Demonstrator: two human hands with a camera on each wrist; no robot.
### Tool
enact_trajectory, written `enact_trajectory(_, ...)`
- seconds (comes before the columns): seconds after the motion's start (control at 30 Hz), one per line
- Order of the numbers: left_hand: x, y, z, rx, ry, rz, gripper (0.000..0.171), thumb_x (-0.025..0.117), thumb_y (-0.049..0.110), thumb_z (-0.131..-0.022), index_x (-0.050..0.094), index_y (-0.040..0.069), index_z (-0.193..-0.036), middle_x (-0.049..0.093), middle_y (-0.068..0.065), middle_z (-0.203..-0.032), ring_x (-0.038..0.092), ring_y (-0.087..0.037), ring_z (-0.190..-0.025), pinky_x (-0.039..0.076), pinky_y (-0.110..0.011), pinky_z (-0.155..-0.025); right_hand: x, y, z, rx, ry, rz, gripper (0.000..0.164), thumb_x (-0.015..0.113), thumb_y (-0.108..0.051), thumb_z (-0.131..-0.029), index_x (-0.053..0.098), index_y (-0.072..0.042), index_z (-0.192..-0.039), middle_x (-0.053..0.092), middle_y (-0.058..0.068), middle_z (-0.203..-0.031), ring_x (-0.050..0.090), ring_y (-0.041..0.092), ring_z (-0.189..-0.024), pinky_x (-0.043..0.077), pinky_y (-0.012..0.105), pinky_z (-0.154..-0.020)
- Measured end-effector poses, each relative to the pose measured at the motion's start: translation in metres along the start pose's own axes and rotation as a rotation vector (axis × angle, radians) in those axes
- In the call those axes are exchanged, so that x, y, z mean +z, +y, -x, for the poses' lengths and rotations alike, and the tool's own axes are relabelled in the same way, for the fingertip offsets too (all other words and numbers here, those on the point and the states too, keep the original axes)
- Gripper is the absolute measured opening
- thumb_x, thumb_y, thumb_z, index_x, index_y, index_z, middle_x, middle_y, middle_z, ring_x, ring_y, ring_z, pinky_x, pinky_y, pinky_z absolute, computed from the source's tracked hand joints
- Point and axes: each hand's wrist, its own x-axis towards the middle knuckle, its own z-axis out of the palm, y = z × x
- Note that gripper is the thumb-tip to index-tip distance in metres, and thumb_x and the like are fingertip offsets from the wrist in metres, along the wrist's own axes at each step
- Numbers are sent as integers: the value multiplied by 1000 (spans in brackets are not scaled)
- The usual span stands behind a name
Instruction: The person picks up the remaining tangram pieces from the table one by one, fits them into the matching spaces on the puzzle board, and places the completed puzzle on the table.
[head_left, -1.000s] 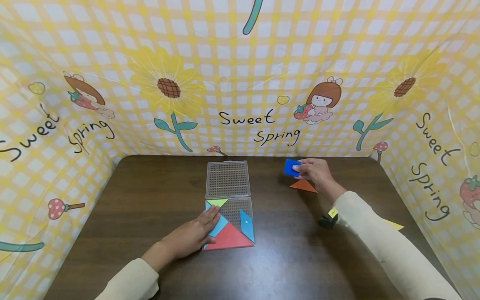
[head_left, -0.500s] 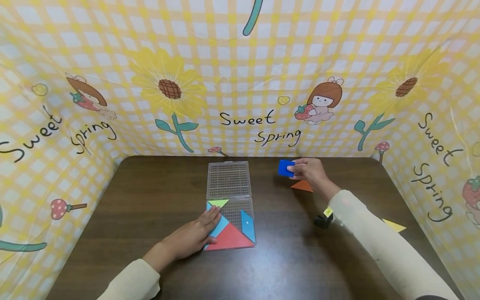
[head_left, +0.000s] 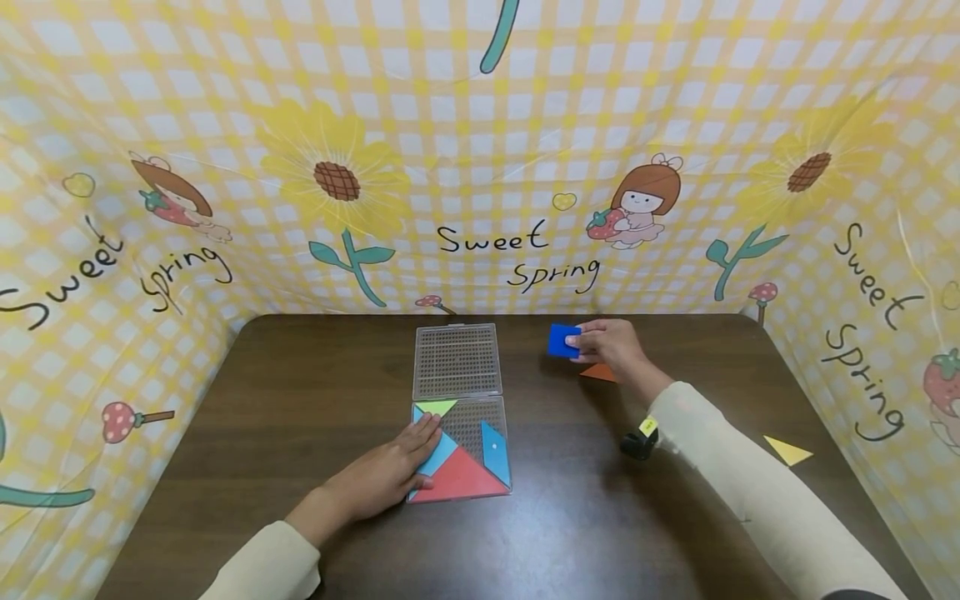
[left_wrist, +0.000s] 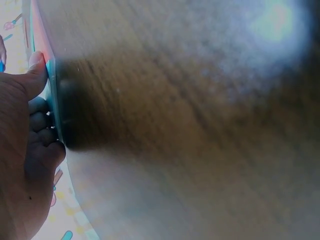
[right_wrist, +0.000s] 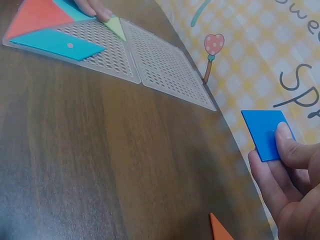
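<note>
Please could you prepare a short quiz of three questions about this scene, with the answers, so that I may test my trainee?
1. Open question: Which coloured piece does the right hand hold?
2. True or false: The yellow triangle lies outside the clear case.
3. Multiple choice: Where are the fingers of the left hand?
a) on the orange triangle
b) on the far half of the case
c) over the near half of the case

Key:
1. The blue square, held between thumb and fingers.
2. True; it lies on the table.
3. c
</note>
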Motion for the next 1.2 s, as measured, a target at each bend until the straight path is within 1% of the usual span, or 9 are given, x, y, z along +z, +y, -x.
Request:
enact_trajectory(0.1, 0, 0, 0, 2, 8, 5, 72, 50, 47, -97, 24, 7, -152, 15, -8, -162, 13, -24, -149, 29, -42, -115, 3, -1, 0, 3, 5, 3, 41, 75, -10, -84, 60, 9, -117, 67, 19, -99, 71, 18, -70, 56, 45, -83)
enact_trajectory(0.23, 0, 0, 1, -2, 11, 11, 72, 50, 47, -97, 25, 7, -152, 16, -8, -161, 13, -24, -149, 30, -43, -115, 7, -3, -1, 1, 4, -9, 41, 75, -10, -84, 60, 7, -116, 68, 15, -96, 72, 18, -73, 54, 47, -87)
enact_trajectory(0.33, -1, 1, 1, -6, 11, 20, 72, 50, 47, -97, 25, 7, -152, 16, -7, -161, 13, -24, -149, 29, -43, -115, 11, -3, -1, 0, 0, -22, 40, 76, -10, -83, 60, 7, -116, 68, 15, -96, 72, 18, -73, 53, 49, -88)
enact_trajectory(0.47, -2, 1, 1, -6, 7, 23, 72, 49, 47, -97, 25, 7, -152, 16, -7, -161, 12, -23, -149, 28, -42, -116, 16, -2, 0, -1, -9, -4, 40, 76, -10, -83, 60, 8, -114, 67, 18, -99, 71, 18, -71, 54, 48, -87)
enact_trajectory(0.67, -2, 2, 2, -8, 6, 28, 71, 50, 47, -98, 25, 7, -152, 16, -7, -161, 13, -24, -149, 28, -43, -116, 23, 0, 3, -2, -27, 18, 39, 76, -11, -83, 60, 9, -113, 66, 21, -103, 70, 21, -74, 54, 48, -86)
enact_trajectory(0.93, -2, 2, 1, -23, -3, 28, 73, 50, 48, -97, 24, 8, -152, 16, -7, -161, 12, -23, -149, 29, -43, -115, 29, 2, 2, 14, -30, 9, 39, 77, -12, -82, 61, 8, -111, 67, 14, -87, 67, 17, -63, 52, 51, -87)
enact_trajectory(1.07, -3, 2, 1, -28, -5, 20, 73, 50, 48, -97, 24, 8, -152, 15, -7, -162, 12, -23, -149, 29, -43, -115, 33, 5, 1, 20, -35, -6, 38, 77, -11, -81, 61, 8, -110, 67, 14, -86, 69, 21, -67, 52, 52, -88)
enact_trajectory(1.2, -3, 3, 0, -25, -9, 11, 73, 50, 48, -97, 24, 8, -152, 15, -7, -162, 12, -23, -150, 28, -42, -116, 37, 8, 1, 15, -41, -8, 35, 77, -10, -81, 62, 8, -107, 67, 14, -82, 70, 26, -71, 55, 51, -83)
